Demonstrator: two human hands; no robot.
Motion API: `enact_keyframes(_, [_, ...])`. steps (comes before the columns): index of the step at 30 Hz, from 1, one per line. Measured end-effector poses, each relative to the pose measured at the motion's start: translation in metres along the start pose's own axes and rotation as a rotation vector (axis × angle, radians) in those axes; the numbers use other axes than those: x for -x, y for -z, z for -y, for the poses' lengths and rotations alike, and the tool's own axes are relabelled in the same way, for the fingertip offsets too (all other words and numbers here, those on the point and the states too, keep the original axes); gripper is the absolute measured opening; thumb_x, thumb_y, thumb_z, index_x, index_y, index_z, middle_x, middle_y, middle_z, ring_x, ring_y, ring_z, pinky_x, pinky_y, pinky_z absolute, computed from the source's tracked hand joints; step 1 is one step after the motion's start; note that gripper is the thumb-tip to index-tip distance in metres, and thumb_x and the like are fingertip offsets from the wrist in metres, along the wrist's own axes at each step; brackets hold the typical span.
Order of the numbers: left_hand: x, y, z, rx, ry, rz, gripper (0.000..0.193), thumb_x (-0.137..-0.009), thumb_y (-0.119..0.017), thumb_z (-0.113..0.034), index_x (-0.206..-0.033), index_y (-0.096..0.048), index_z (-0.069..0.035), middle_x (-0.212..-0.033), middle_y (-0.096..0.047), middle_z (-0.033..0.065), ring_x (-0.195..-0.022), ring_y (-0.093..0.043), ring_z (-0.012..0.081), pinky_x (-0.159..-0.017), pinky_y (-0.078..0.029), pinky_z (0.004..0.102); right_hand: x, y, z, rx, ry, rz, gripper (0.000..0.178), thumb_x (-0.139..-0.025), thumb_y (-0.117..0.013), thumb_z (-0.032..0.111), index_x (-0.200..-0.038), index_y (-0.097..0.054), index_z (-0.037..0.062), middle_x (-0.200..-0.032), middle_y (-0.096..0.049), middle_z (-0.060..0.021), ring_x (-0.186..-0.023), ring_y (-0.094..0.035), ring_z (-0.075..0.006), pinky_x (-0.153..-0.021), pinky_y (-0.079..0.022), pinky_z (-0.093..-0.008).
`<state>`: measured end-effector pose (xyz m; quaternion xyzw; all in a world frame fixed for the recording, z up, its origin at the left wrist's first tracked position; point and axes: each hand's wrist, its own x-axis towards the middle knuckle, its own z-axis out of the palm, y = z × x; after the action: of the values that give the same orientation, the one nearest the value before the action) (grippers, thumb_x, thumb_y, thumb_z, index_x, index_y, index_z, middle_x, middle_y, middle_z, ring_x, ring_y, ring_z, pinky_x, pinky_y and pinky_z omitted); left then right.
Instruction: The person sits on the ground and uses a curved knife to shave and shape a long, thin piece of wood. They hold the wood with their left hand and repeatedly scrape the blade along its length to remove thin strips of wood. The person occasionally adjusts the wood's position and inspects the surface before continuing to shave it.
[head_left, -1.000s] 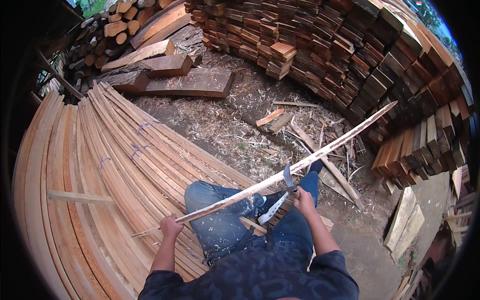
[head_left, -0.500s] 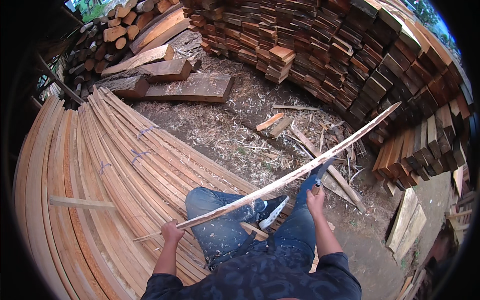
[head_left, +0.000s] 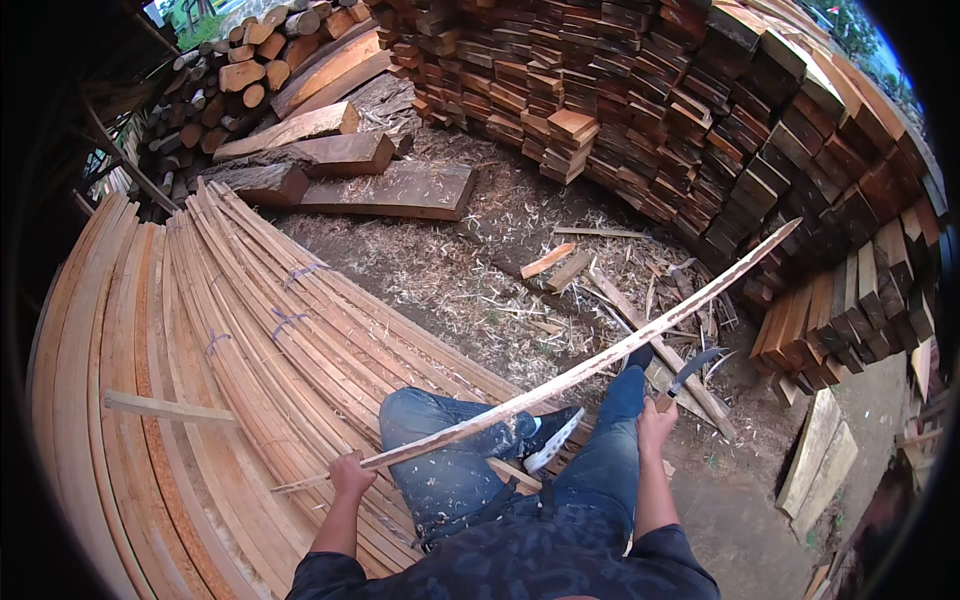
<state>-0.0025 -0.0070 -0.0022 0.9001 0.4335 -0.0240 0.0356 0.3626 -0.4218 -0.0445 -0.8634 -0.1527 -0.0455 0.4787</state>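
A long, thin wooden strip [head_left: 590,362] with rough dark patches runs slantwise across my lap, its far end up to the right near the stacked timber. My left hand [head_left: 352,474] is closed around it close to its lower left end. It passes over my bent left knee [head_left: 425,420]. My right hand [head_left: 655,428] grips the handle of a knife [head_left: 694,370] with a curved dark blade. The blade points up and right, below the strip and apart from it. Pale shavings speckle my jeans.
Long planks [head_left: 190,350], some tied with purplish string, fan out at left and under me. A high wall of stacked timber [head_left: 640,130] curves along the back and right. Thick beams [head_left: 385,192], logs [head_left: 245,78] and scattered shavings [head_left: 440,265] lie beyond. Loose boards [head_left: 815,460] rest at right.
My right hand and the knife have moved right, and the blade has come away from the strip. My left hand still holds the strip. The whole view has shifted slightly.
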Motion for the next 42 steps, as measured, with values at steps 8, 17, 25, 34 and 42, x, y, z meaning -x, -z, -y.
enact_keyframes(8, [0.002,0.008,-0.006,-0.032,-0.006,0.008,0.02,-0.056,-0.068,-0.024,-0.068,-0.063,-0.008,-0.067,-0.063,0.0149,-0.069,-0.062,0.0339,-0.065,-0.049,0.0423,-0.009,-0.005,0.02,-0.045,-0.075,0.072,0.011,-0.071,-0.056,0.003,-0.079,-0.05,0.0084,-0.063,-0.056,-0.0174,-0.063,-0.058,-0.0375,-0.054,-0.043,-0.0446])
enact_keyframes(17, [0.004,0.004,-0.006,0.013,-0.019,-0.044,0.017,-0.054,-0.065,-0.019,-0.064,-0.062,-0.006,-0.065,-0.061,0.0187,-0.066,-0.06,0.0371,-0.063,-0.048,0.0443,0.015,-0.03,0.015,0.07,0.058,0.361,0.02,-0.07,-0.058,0.006,-0.09,-0.056,0.0098,-0.067,-0.059,-0.0193,-0.065,-0.058,-0.0388,-0.058,-0.045,-0.0426])
enact_keyframes(25, [0.002,0.006,-0.003,-0.023,0.035,0.005,0.017,-0.055,-0.066,-0.02,-0.067,-0.063,-0.007,-0.066,-0.062,0.0178,-0.067,-0.061,0.0363,-0.064,-0.049,0.0433,0.022,-0.039,0.026,0.396,0.352,0.859,0.025,-0.07,-0.06,0.017,-0.095,-0.06,0.0163,-0.073,-0.063,-0.0152,-0.072,-0.062,-0.0345,-0.063,-0.049,-0.0476])
enact_keyframes(34, [0.004,0.004,-0.001,-0.02,0.048,0.009,0.019,-0.058,-0.066,-0.025,-0.069,-0.065,-0.009,-0.069,-0.063,0.0178,-0.069,-0.062,0.0357,-0.067,-0.05,0.0432,0.037,-0.031,0.031,0.411,0.393,0.75,0.026,-0.068,-0.062,0.022,-0.095,-0.06,0.0192,-0.069,-0.063,-0.0133,-0.067,-0.063,-0.0329,-0.058,-0.049,-0.0464])
enact_keyframes(42, [0.008,0.007,-0.003,0.001,0.017,-0.009,0.017,-0.06,-0.066,-0.022,-0.069,-0.064,-0.008,-0.07,-0.063,0.0175,-0.071,-0.062,0.036,-0.067,-0.05,0.0435,0.017,-0.017,0.044,0.444,0.416,0.839,0.028,-0.064,-0.06,0.017,-0.092,-0.061,0.0165,-0.069,-0.063,-0.015,-0.067,-0.062,-0.0351,-0.059,-0.048,-0.0466])
